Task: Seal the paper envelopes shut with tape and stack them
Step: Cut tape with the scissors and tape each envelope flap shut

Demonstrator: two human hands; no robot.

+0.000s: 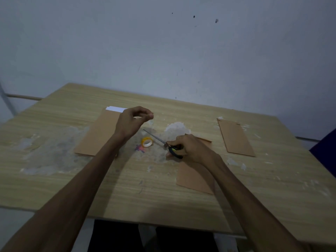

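— Left hand [131, 122]?
— Raised above the surface [54, 179], forearm reaching in from lower left, wrist bent, fingers [145, 113] curled with thumb tip meeting fingertips in a pinch. Whether a strip of tape sits in that pinch: cannot tell.

— Right hand [189, 149]?
— Low on the surface, forearm entering from lower right, fingers curled round the black handles of the scissors [163, 142]. Blades pointing up-left toward the left hand, appearing closed or nearly so.

— Tape roll [147, 141]?
— Yellow core, lying flat on the surface between the two hands, just below the blades, touching neither hand.

— Envelopes?
— Brown envelope pile [98, 137] to the left, partly under the left forearm, white sheets [116, 108] showing at its far end. Middle envelope [194, 179] under the right wrist and forearm, flap end hidden behind the hand. Single envelope [236, 138] well apart at far right, lying flat.

— Other items?
— Worn, whitish patches across the wood-grain top; small pink-and-blue mark [139, 148] beside the roll. Grey wall [163, 51] behind.
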